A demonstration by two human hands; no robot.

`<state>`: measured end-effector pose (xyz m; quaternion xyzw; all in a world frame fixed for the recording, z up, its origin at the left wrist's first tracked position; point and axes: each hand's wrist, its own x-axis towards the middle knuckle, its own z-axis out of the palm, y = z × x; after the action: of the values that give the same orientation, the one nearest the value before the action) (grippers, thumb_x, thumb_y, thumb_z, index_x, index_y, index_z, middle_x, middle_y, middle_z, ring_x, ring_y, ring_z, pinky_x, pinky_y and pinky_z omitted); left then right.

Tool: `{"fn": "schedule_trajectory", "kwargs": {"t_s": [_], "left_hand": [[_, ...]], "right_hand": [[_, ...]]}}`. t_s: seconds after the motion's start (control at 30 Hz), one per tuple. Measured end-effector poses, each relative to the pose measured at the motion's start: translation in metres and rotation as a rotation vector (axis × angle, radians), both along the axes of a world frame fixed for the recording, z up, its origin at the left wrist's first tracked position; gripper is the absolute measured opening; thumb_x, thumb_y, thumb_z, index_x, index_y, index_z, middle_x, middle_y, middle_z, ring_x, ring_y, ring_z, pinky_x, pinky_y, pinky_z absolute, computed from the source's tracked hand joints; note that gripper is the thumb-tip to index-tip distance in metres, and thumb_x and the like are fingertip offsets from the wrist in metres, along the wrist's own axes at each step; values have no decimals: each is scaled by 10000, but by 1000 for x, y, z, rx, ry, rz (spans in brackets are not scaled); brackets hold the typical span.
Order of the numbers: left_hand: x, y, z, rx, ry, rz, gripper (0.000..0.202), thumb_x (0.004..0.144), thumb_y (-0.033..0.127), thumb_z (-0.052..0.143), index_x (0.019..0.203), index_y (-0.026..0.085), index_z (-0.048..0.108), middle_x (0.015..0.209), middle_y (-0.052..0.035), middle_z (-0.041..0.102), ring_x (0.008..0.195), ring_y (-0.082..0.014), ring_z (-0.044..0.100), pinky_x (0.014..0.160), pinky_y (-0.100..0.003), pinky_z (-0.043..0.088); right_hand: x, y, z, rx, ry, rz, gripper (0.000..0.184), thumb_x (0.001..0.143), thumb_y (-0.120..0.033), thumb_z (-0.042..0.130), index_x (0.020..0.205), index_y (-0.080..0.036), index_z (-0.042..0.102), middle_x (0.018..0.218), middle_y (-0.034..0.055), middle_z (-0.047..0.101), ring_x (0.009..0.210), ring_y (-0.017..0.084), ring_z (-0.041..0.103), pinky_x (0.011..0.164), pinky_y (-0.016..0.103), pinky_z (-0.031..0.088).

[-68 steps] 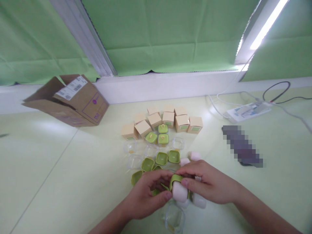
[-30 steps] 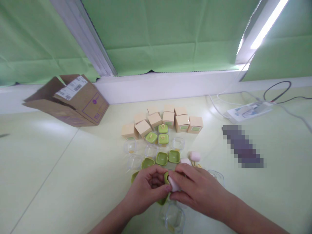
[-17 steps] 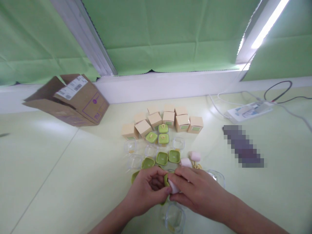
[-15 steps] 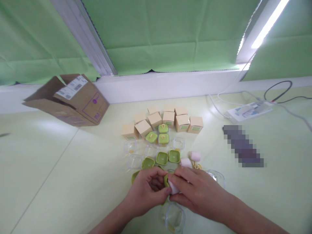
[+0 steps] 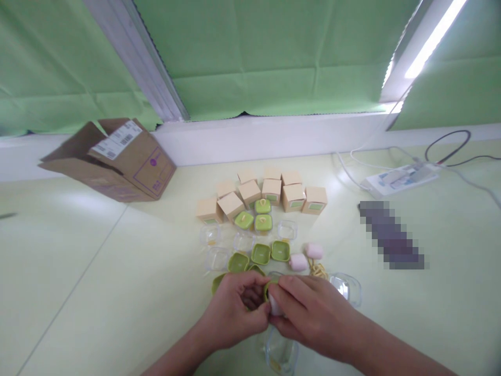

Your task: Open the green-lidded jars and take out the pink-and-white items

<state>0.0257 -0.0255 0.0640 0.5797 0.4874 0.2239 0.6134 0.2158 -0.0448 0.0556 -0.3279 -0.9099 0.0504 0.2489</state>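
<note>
My left hand [image 5: 233,313] pinches the edge of a small green lid [image 5: 266,290]. Against that lid my right hand [image 5: 315,316] grips a pale cylindrical piece [image 5: 275,307], mostly covered by fingers. Whether the piece sits inside the lid or only touches it, I cannot tell. Just beyond my hands, several green lids [image 5: 261,254] lie with their hollow sides up. Two pale pink cylinders [image 5: 298,262] rest near my right hand, beside a bunch of yellow loops [image 5: 319,270]. Below my hands is a clear square container [image 5: 282,351].
Several clear containers [image 5: 217,258] stand on the pale table [image 5: 97,292]. Behind are lidded green-topped containers [image 5: 263,223] and small tan boxes [image 5: 293,198]. A large open carton [image 5: 133,167] is back left; a power strip [image 5: 403,177] and a pixelated dark object [image 5: 391,235] are right.
My right hand has shifted slightly left and down around the pale piece, uncovering more of the yellow loops. Both hands keep their hold.
</note>
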Motion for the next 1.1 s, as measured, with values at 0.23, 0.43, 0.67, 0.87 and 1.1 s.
{"fn": "schedule_trajectory", "kwargs": {"t_s": [0.23, 0.43, 0.67, 0.87, 1.1], "left_hand": [[0, -1, 4, 54, 40, -44, 92, 639, 115, 617, 725, 109, 649, 597, 5, 609, 539, -97, 543, 497, -173, 420], [-4, -1, -2, -4, -29, -21, 224, 688, 202, 703, 883, 100, 659, 655, -12, 640, 559, -104, 567, 528, -196, 461], [-17, 3, -1, 295, -73, -129, 550, 723, 182, 719, 1258, 170, 593, 906, -57, 678, 711, -147, 637, 651, -254, 551], [-16, 6, -5, 509, 123, -160, 543, 733, 222, 766, 1255, 201, 619, 894, -46, 706, 681, -141, 609, 667, -260, 518], [-15, 6, -6, 624, 182, -160, 492, 704, 185, 772, 1180, 171, 646, 753, -12, 679, 616, -133, 577, 635, -243, 481]], "right_hand": [[-4, -3, -2, 47, 10, 2, 161, 950, -227, 474, 906, -143, 605, 860, 92, 633, 685, 190, 611, 608, 332, 524], [1, 2, 5, 74, 59, -30, 260, 989, -299, 418, 909, -157, 620, 833, 83, 652, 651, 167, 604, 534, 288, 498], [14, 10, 4, -79, 148, -95, 432, 998, -497, 411, 1026, -142, 654, 959, 123, 669, 781, 187, 659, 639, 292, 566], [16, 11, 2, -207, 210, -87, 421, 959, -525, 488, 1073, -156, 653, 1018, 131, 669, 865, 206, 667, 702, 312, 594], [16, 10, 5, -262, 195, -55, 388, 962, -488, 505, 1129, -158, 621, 1069, 126, 665, 912, 212, 666, 774, 342, 595]]}}
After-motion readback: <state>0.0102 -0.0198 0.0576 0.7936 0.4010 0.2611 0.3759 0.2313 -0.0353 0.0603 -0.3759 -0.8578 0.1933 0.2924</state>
